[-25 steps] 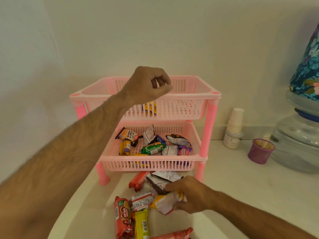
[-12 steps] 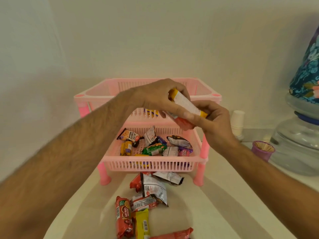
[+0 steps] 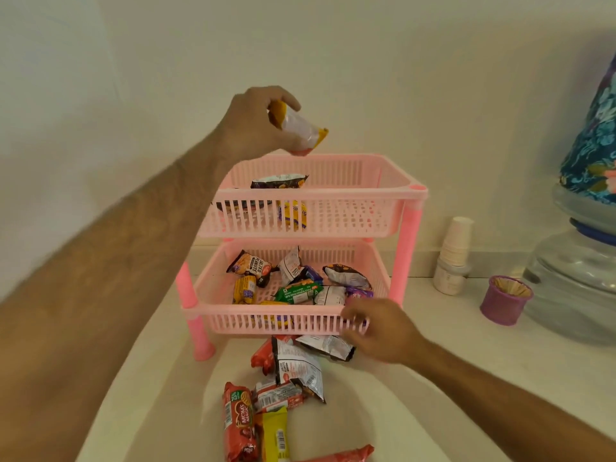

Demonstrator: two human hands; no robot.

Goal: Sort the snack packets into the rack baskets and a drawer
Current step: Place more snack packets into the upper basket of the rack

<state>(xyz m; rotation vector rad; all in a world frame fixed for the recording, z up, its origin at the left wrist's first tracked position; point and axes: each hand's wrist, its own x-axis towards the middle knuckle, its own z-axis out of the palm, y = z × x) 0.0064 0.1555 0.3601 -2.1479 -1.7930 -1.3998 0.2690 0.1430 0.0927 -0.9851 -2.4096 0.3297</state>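
Note:
A pink two-tier rack stands on the counter. My left hand [image 3: 256,125] grips a yellow-and-white snack packet [image 3: 298,128] above the top basket [image 3: 353,208], over its back left part. The top basket holds a dark packet [image 3: 278,182] and a yellow one [image 3: 293,213]. The lower basket [image 3: 300,320] holds several packets. My right hand [image 3: 380,330] hovers low in front of the lower basket's right front corner, fingers apart and holding nothing, just above a dark packet [image 3: 328,345] in the loose pile [image 3: 283,388] on the counter.
A stack of paper cups [image 3: 455,251] on a white jar and a purple holder of sticks [image 3: 506,300] stand right of the rack. A large water bottle [image 3: 573,285] with a floral cover fills the far right. The counter edge runs along the lower left.
The packet passed from my right hand to my left, which raised it above the top basket. My right hand dropped back down toward the pile.

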